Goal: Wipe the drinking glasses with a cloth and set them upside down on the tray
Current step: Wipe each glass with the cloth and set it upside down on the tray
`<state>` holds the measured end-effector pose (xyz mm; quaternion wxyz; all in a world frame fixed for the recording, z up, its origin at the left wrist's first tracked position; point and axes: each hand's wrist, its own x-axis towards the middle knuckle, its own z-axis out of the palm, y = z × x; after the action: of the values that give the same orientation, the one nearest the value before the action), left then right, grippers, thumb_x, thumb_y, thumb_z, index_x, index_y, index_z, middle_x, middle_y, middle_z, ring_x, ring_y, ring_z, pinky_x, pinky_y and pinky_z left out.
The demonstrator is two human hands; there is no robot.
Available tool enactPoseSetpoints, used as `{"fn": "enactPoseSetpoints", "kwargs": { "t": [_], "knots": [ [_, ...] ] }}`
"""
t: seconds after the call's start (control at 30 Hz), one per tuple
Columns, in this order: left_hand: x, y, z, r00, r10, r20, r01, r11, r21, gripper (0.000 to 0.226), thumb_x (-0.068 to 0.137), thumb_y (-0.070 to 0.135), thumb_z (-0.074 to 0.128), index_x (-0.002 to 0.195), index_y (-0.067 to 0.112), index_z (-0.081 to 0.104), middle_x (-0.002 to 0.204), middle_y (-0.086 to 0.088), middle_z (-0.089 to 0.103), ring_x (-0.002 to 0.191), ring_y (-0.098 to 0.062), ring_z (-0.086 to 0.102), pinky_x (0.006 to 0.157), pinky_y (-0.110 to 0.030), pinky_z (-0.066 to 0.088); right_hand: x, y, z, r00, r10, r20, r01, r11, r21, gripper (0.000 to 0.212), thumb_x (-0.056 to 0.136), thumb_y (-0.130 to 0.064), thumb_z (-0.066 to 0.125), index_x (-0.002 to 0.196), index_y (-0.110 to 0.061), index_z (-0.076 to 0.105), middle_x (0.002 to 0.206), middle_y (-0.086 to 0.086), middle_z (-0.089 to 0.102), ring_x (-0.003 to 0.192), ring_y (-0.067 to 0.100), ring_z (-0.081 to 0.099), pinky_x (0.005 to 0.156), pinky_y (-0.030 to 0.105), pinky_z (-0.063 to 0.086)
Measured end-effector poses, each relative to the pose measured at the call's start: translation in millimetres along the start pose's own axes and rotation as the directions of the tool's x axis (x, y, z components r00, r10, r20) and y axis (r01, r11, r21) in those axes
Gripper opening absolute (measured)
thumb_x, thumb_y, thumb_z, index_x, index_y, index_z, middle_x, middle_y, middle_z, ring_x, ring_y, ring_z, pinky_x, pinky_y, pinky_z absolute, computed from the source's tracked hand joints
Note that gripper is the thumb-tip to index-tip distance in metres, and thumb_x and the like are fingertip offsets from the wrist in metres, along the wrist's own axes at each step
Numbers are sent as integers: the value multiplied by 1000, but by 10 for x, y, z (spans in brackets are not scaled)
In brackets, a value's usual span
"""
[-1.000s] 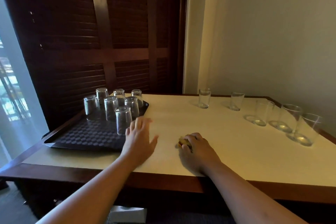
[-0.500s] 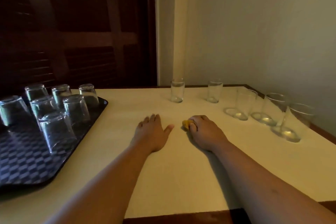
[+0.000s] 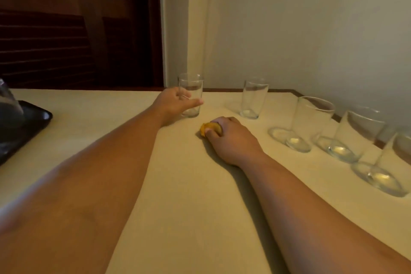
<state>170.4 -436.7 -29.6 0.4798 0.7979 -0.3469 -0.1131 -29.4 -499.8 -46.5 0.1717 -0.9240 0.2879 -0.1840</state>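
Over at the left edge, a black rectangular tray (image 3: 33,118) juts into view on the cream-topped table (image 3: 189,207). On it sits the blurred side of an upturned clear glass (image 3: 9,104), cut off by the frame. Behind them stands a dark louvred wooden door (image 3: 66,40).

The bare left arm reaches across the table to its far side. There the left hand (image 3: 172,102) meets the first tall clear drinking glass (image 3: 191,95), which stands upright on the table, well apart from the tray. Its grip is wrapped round the glass: the thumb lies across the near side and the fingers show through the glass on the far side.

Just right of that and nearer the camera, a bunched yellow cloth (image 3: 209,130) lies on the table under the right hand (image 3: 233,140). The grip here is curled over the cloth, thumb and fingertips closed on it, with the hand resting on the table.

Beyond the right hand stands the second clear drinking glass (image 3: 254,98), upright and untouched. To its right, three more clear glasses run along the table's right edge toward the camera: one (image 3: 311,122), the next (image 3: 355,135) and the nearest (image 3: 395,162), partly cropped. All three stand mouth up, beside a pale plain wall (image 3: 311,29).
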Motion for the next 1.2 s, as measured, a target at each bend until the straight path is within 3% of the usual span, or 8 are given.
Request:
{"fn": "enactPoseSetpoints", "kwargs": {
  "t": [0.3,0.4,0.47,0.57,0.7,0.8,1.0,1.2],
  "knots": [
    [-1258,18,-406,996,-40,-84,28,990,-142,56,80,60,76,123,27,62,116,6,63,106,-14,61,96,-38,53,-381,-298,-205,998,53,-41,-51,997,51,23,86,-44,71,93,-25,59,91,-3,61,83,17,54,69,31,37],
    [-1895,35,-607,995,-31,-91,13,982,-189,33,83,59,73,103,33,66,104,9,66,98,-14,64,92,-42,55,-682,-584,-174,997,62,-33,-60,995,80,18,86,-33,71,92,-22,57,90,-1,60,81,18,54,68,30,37],
    [-2231,65,-726,994,-15,-110,-7,980,-200,43,77,68,70,91,28,70,90,3,72,88,-21,69,86,-49,57,-868,-750,-107,1000,5,-20,-3,996,89,16,85,-28,68,92,-23,55,95,0,60,83,18,53,69,31,38],
    [-2568,48,-833,986,-88,-138,34,934,-355,66,66,70,77,102,16,69,98,-6,73,95,-28,70,84,-45,55,-1068,-896,-81,1000,-24,5,23,989,149,19,83,-28,69,92,-28,53,101,-1,62,88,19,56,73,34,44],
    [-2828,127,-862,976,-150,-156,38,827,-561,53,85,36,75,128,16,52,106,1,65,100,-18,64,79,-30,52,-1064,-938,-116,996,52,76,-69,967,245,24,85,-30,73,100,-33,54,109,-6,62,96,15,56,81,28,43],
    [-2838,85,-866,983,-154,-103,45,738,-674,66,80,37,74,135,23,40,115,-9,66,106,-27,66,92,-44,55,-1064,-909,-90,1000,12,18,-17,960,280,18,86,-25,69,96,-36,59,106,-11,63,99,12,59,81,26,42],
    [-2628,33,-891,990,-140,21,103,610,-785,74,83,35,78,142,24,34,117,-17,61,100,-31,69,85,-44,55,-1146,-1100,-179,987,74,-141,54,679,733,16,93,-25,69,108,-31,71,105,-14,67,101,6,61,91,32,53],
    [-2610,70,-647,997,31,68,5,882,-471,61,98,8,59,139,34,22,127,-5,59,112,-18,65,95,-31,56,-1215,-1289,-219,971,24,-240,182,583,792,26,100,-14,58,119,-29,68,113,-17,67,102,-10,60,79,4,44]
  ]
}}
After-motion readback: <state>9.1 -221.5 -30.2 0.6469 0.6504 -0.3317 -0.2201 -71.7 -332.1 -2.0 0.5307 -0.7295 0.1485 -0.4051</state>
